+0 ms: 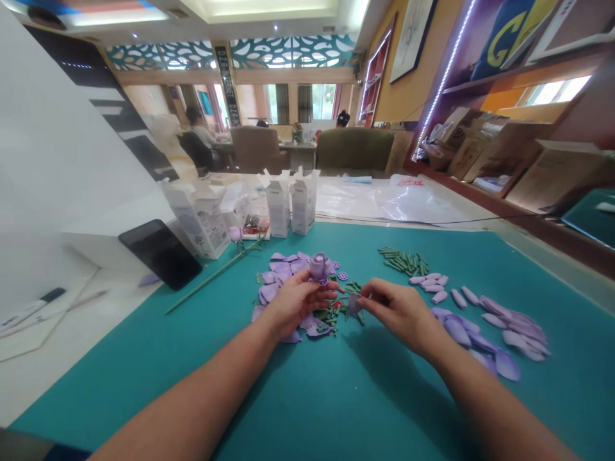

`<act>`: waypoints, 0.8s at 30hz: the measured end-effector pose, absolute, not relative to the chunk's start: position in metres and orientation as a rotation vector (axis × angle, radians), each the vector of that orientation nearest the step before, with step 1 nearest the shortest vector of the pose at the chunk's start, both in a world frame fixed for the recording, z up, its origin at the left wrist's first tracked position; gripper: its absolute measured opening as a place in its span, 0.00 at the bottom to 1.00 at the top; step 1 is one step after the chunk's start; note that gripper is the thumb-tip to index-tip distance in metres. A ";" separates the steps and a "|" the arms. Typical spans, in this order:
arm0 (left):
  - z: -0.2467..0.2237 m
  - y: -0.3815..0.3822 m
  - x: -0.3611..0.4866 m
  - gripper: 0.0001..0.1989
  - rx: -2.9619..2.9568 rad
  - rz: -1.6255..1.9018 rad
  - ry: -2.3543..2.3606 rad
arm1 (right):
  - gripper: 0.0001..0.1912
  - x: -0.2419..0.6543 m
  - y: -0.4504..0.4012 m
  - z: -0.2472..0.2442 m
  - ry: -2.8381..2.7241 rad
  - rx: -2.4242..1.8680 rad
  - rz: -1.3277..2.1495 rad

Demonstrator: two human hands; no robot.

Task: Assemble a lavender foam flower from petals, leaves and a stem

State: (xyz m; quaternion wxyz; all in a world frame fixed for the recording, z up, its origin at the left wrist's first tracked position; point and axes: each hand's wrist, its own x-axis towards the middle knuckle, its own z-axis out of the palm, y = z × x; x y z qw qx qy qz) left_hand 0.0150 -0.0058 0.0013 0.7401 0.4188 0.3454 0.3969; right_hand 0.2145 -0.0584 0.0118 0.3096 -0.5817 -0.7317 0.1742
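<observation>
Left hand clamped on flower; right hand pinching petal. Long stem near mat's far-left corner; green pieces near far edge.

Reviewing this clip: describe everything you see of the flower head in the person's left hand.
The flower head is light purple and cup-shaped, with curved petals overlapping around its middle. It looks like moulded plastic or foam, though the material cannot be confirmed. A darker purple, patterned part shows at its base, where the fingers of the left hand hold it. It stands roughly upright, above the work surface, beside a spread of loose purple petals. Its underside is hidden by the hand.
</observation>
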 end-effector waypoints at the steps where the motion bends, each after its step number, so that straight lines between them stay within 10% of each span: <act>1: 0.001 -0.006 0.015 0.05 0.923 0.867 0.753 | 0.10 0.212 -0.060 0.011 -1.883 -1.516 0.459; 24: 0.002 -0.014 0.019 0.11 0.931 0.887 0.740 | 0.17 0.184 -0.060 0.006 -1.355 -1.311 1.121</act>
